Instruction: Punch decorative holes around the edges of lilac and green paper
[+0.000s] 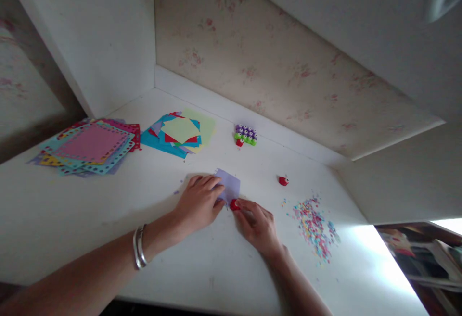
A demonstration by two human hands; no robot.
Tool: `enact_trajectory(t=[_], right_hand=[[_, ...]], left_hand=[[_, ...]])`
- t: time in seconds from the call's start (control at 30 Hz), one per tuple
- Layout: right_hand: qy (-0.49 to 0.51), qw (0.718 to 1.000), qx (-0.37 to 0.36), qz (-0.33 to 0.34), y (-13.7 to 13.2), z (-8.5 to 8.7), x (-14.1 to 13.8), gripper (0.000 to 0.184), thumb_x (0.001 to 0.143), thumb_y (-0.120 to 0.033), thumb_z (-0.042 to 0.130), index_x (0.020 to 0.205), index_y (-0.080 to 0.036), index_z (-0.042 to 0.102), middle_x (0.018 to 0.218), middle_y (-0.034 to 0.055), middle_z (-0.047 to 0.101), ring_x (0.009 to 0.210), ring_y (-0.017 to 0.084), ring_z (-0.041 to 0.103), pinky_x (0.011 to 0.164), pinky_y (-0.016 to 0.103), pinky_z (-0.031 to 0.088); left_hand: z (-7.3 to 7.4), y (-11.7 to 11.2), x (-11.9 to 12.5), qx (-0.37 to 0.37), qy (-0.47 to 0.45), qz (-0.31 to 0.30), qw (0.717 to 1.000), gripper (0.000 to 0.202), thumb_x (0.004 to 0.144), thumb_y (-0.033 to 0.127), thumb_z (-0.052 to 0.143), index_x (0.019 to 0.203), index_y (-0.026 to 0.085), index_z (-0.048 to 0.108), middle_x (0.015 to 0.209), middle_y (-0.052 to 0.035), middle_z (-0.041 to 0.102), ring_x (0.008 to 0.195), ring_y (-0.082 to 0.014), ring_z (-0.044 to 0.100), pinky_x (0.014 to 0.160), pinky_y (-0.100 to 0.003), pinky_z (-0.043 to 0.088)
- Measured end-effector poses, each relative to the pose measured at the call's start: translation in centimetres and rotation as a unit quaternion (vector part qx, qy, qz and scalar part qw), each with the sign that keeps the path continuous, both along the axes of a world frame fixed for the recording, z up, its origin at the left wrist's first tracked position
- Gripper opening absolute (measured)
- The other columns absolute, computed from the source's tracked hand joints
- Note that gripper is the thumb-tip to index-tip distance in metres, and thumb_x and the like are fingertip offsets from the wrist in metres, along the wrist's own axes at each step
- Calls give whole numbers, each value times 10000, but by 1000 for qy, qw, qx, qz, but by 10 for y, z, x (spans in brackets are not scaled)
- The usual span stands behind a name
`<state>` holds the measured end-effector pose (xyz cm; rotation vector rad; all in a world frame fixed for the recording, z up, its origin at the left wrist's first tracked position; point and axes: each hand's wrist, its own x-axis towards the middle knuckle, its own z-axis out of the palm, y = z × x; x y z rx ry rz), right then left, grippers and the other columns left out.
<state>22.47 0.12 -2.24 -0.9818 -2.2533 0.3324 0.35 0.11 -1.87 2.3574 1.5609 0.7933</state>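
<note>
A small sheet of purple paper lies on the white table in front of me. My left hand holds its left side, with the fingers over the sheet and the thumb at the lower edge. At the sheet's lower right corner is a small red craft punch. My right hand pinches this punch between thumb and fingers. The fingers partly cover it, so I cannot tell whether the paper edge is inside its slot.
Sheets with holes punched along their edges are piled at the left. Plain coloured paper is stacked nearby. Several purple and green punches stand in rows at the back. Another red punch and scattered confetti lie right.
</note>
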Motion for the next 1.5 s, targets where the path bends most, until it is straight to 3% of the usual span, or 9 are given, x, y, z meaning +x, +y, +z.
enact_trajectory(t=[0.07,0.23,0.43,0.57,0.8,1.0,1.23,1.37,1.5], right_hand=[[14,1000,0,-11,-1,-4,3,299,902,-168,609,1193,-235,585,1103,70,722,988,189,710,834,313,611],[35,999,-7,-36,-6,-4,20,416,889,-166,612,1291,-219,522,1276,143,626,1141,263,652,914,437,597],[16,997,-17,-69,-24,7,50,312,892,-169,616,1200,-213,601,1233,147,637,1026,243,704,821,381,632],[40,991,-24,-126,-26,4,77,318,890,-211,634,1207,-217,614,1183,125,664,900,212,736,777,355,637],[161,928,-95,-321,-2,1,144,453,812,-443,697,1177,-190,603,1054,144,727,922,283,736,817,450,612],[156,875,-110,-445,9,20,181,585,694,-562,743,1134,-193,631,1020,155,742,949,322,724,813,452,599],[169,853,-140,-474,26,34,201,628,658,-590,739,1127,-186,634,1001,154,753,935,330,722,732,408,591],[124,872,-124,-457,44,32,190,579,677,-591,710,1088,-185,667,1002,138,755,874,316,727,704,400,571],[106,893,-122,-419,70,19,171,487,699,-559,690,1024,-196,695,941,116,762,886,305,722,730,391,550]], left_hand=[[-1,0,-1,4,-2,-2,1000,248,887,288,602,1125,239,647,1244,-59,638,1174,-261,553,1027,-476,341],[0,1,-2,-2,1,-3,1000,252,897,279,576,1134,237,652,1261,-59,629,1187,-257,552,1034,-483,342],[0,1,-2,-12,-3,-6,1000,284,895,278,578,1167,240,648,1308,-71,619,1225,-249,539,1072,-483,309],[-3,1,-2,-13,-3,-14,1000,287,899,217,532,1155,253,657,1325,-54,616,1253,-240,522,1086,-489,287],[-1,2,-4,-8,12,-23,1000,367,854,93,495,1128,263,669,1288,-50,614,1227,-232,524,1054,-470,332],[-4,4,-3,7,26,18,999,298,943,233,469,1194,212,628,1292,-107,599,1205,-269,534,995,-465,412],[-11,6,-3,15,35,20,999,313,909,241,510,1193,222,640,1309,-115,599,1227,-294,531,1030,-491,395],[-13,6,-3,18,46,27,998,330,915,272,517,1217,210,633,1364,-133,565,1268,-301,498,1048,-490,387],[-13,7,-4,19,52,25,998,328,919,279,514,1221,216,626,1369,-125,563,1264,-296,501,1049,-485,390]])
